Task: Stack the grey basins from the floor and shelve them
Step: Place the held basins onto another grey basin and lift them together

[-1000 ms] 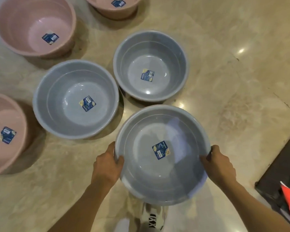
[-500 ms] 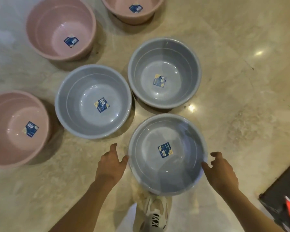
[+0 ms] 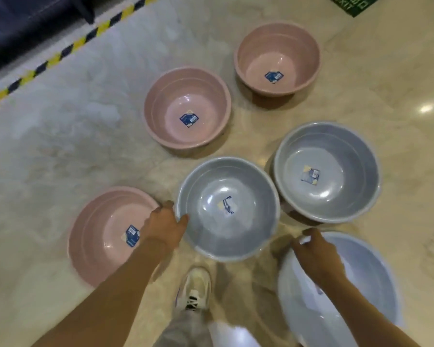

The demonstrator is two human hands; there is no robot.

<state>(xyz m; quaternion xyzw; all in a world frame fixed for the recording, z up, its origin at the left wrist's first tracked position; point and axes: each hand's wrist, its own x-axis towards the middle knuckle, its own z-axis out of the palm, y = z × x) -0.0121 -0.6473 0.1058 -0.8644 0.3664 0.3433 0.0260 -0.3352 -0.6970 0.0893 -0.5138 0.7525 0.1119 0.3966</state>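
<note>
Three grey basins sit on the marble floor (image 3: 60, 151): a middle grey basin (image 3: 227, 209), a far-right grey basin (image 3: 327, 171) and a near-right grey basin (image 3: 366, 284). The left hand (image 3: 164, 227) grips the middle basin's left rim. The right hand (image 3: 316, 254), fingers loosely curled and holding nothing, hovers over the near-right basin's rim. Three pink basins (image 3: 187, 107) lie left and beyond.

Three grey basins (image 3: 227, 209) (image 3: 327, 171) (image 3: 361, 284) upright on floor – unstacked, close together.

green floor sign (image 3: 353, 3), top right: "exit", upside down. blue basin stickers (image 3: 189, 119): print too small to read.
</note>
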